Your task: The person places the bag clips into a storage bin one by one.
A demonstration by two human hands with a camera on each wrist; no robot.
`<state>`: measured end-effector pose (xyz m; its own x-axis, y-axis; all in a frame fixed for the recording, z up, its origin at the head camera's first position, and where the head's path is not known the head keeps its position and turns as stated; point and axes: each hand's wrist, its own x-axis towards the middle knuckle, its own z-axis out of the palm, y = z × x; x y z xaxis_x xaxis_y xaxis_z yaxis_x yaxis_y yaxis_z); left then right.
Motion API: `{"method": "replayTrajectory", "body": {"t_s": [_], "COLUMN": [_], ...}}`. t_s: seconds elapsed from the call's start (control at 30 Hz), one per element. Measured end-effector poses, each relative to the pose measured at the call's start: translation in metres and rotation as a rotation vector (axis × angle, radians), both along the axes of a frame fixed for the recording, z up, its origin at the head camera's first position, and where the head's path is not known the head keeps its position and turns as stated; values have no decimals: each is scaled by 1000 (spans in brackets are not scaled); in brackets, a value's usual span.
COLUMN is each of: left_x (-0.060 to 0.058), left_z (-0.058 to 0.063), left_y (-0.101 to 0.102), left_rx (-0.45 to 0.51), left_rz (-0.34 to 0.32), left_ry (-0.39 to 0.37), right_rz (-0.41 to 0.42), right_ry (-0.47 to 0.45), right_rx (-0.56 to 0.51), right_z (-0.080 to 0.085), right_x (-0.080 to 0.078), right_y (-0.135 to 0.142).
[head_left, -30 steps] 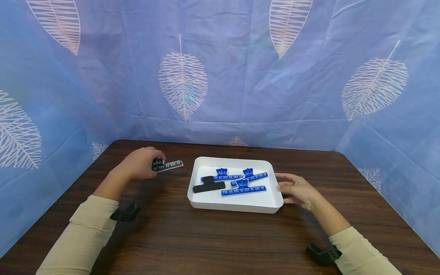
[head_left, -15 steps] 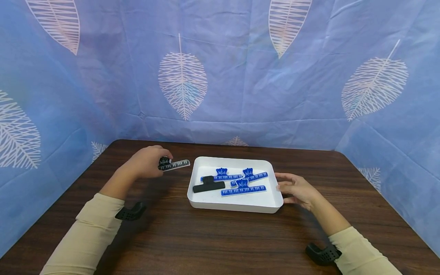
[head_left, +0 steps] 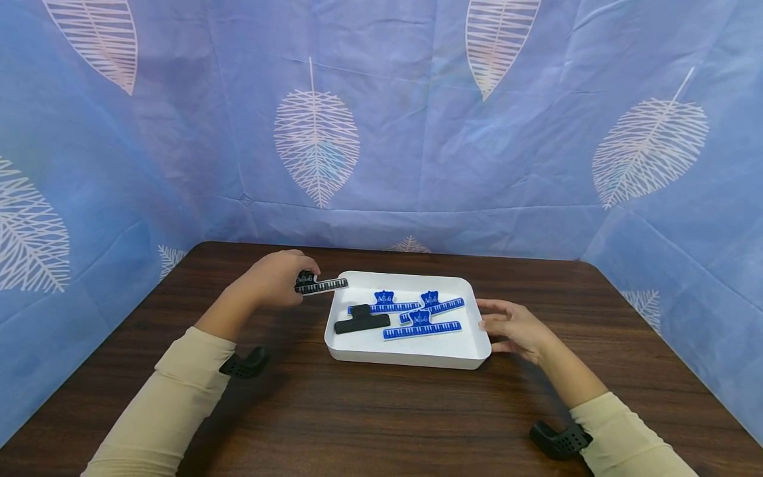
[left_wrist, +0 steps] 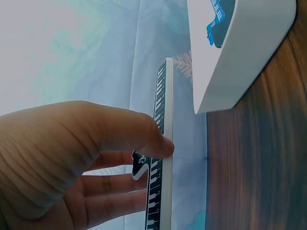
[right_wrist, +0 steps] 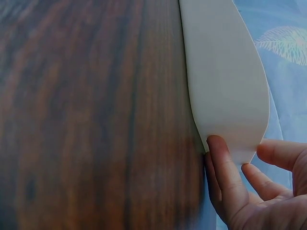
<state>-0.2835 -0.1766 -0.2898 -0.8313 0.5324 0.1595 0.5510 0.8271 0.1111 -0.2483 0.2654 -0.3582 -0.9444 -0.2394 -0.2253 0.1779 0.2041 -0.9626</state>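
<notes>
My left hand (head_left: 269, 279) pinches a black clip (head_left: 324, 286) printed with a white piano-key pattern, its right end overlapping the left rim of a white tray (head_left: 405, 359) in the head view. In the left wrist view the thumb lies across the front of the clip, and other fingers show behind it. Inside the tray lie a plain-faced black clip (head_left: 361, 323) and three blue piano-key clips, one nearest the front (head_left: 423, 330). My right hand (head_left: 515, 331) touches the tray's right end; in the right wrist view its spread, fairly straight fingers rest against the outer wall and rim.
The tray stands on a dark wooden table (head_left: 357, 424). Blue cloth (head_left: 417, 165) with white leaf prints hangs behind the table and along both sides. A black band-like device (head_left: 244, 363) sits at the left wrist, and another (head_left: 560, 440) at the right.
My left hand has moved to the right with the black clip, from beside the tray to its left rim. My right hand, the tray and the clips in it have stayed in place.
</notes>
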Motion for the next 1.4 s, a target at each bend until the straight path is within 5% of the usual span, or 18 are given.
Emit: {"method": "replayTrajectory", "body": {"t_s": [1.4], "left_x": [-11], "left_z": [1], "left_y": [75], "left_rx": [-132], "left_rz": [-108], "left_ry": [-73], "right_rz": [14], "right_ry": [-2], "right_rx": [-22], "right_z": [0], "right_x": [0], "right_y": [1]}}
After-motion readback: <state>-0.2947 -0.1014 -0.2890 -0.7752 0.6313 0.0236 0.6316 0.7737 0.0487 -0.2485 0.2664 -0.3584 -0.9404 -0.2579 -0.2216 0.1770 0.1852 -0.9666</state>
